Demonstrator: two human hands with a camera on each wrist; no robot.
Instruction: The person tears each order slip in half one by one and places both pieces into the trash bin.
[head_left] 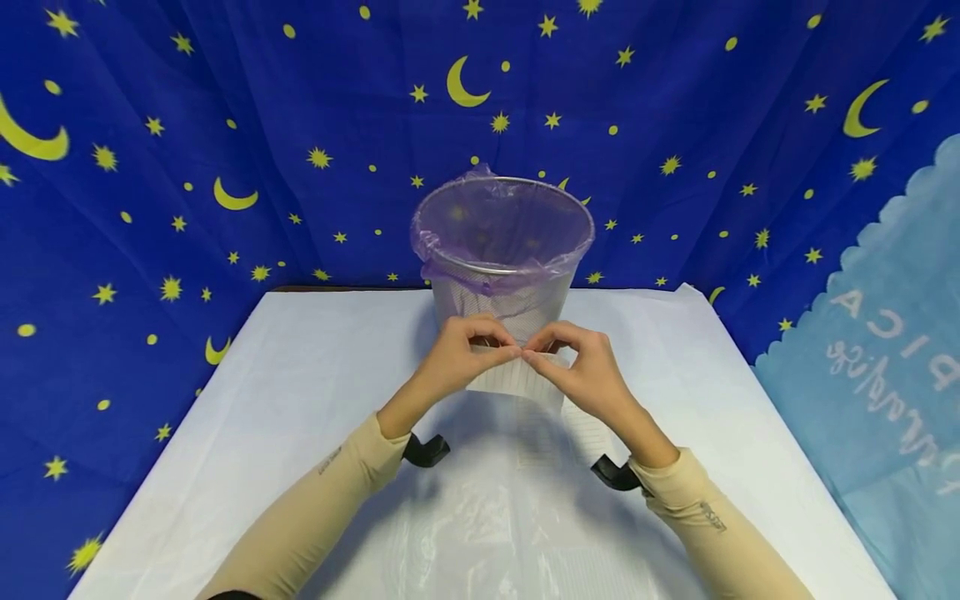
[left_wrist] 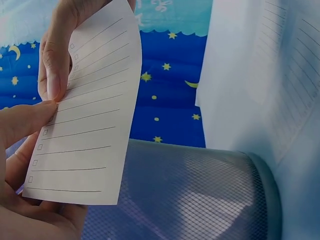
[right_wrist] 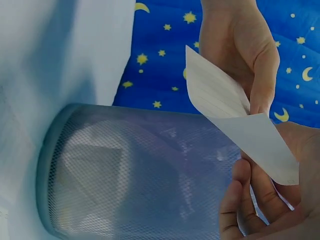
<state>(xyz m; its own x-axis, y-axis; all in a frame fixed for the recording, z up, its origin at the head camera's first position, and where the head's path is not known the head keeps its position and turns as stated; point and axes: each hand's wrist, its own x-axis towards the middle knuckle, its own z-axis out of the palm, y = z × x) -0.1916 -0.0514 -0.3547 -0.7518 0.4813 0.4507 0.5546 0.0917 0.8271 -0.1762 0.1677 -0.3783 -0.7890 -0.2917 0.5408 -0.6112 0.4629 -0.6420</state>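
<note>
Both hands meet in front of the bin, fingertips almost touching. Between them is a lined paper sheet [head_left: 498,379] with small checkboxes along one edge. My left hand [head_left: 461,354] pinches the sheet's top edge between thumb and fingers, and my right hand [head_left: 585,367] pinches it right beside. From the left wrist, the ruled face of the paper [left_wrist: 95,135] shows nearly flat; the right wrist view has the sheet [right_wrist: 260,145] bent. Just behind the hands stands a wire mesh wastebasket [head_left: 502,304], lined with a purple plastic bag [head_left: 502,225] folded over its rim.
More lined paper [head_left: 588,433] lies on the white tablecloth [head_left: 337,367] below the right hand. Black wrist mounts [head_left: 427,450] stick out at both cuffs. A blue star-and-moon curtain [head_left: 337,100] hangs behind, with a light blue cloth [head_left: 885,375] at right.
</note>
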